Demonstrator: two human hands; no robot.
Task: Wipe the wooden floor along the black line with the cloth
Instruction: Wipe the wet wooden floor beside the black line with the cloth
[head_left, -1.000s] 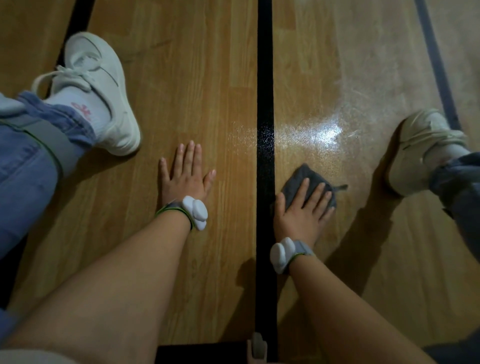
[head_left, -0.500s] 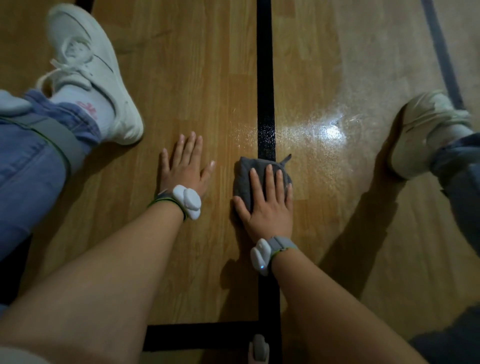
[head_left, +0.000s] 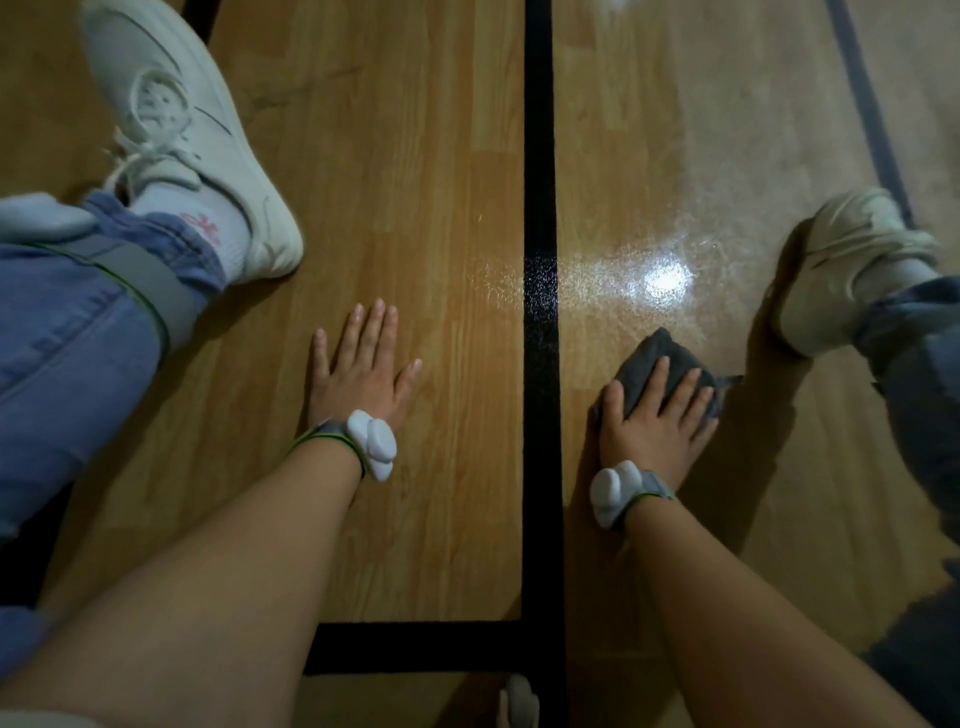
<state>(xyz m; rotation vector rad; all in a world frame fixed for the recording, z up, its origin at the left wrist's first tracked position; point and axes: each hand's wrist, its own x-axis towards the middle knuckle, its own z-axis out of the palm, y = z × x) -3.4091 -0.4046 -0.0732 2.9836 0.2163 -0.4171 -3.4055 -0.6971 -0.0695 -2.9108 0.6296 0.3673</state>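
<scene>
Wooden floor (head_left: 405, 182): strip-pattern boards with a glossy finish. A bright glare patch (head_left: 665, 278) lies right of the black line (head_left: 539, 156). This line is a matte band running straight from the near edge of view to the far edge. A black cross line (head_left: 415, 647) branches off it leftward at the near end. A thinner grey line (head_left: 862, 104) runs at the far right.

Open boards lie beyond both hands along the black line. A white shoe (head_left: 182, 130) bounds the left side and a second white shoe (head_left: 841, 270) the right, both below blue jeans legs.

Cloth (head_left: 652, 358): dark grey, soft and bunched, flat on the floor just right of the black line, apart from it, near the glare.

Right hand (head_left: 649, 431): lies on the cloth with fingers straight and slightly spread, pressing down. Left hand (head_left: 358, 374): flat on bare boards left of the line, fingers straight, thumb out. Each wrist carries a white sensor on a grey strap.
</scene>
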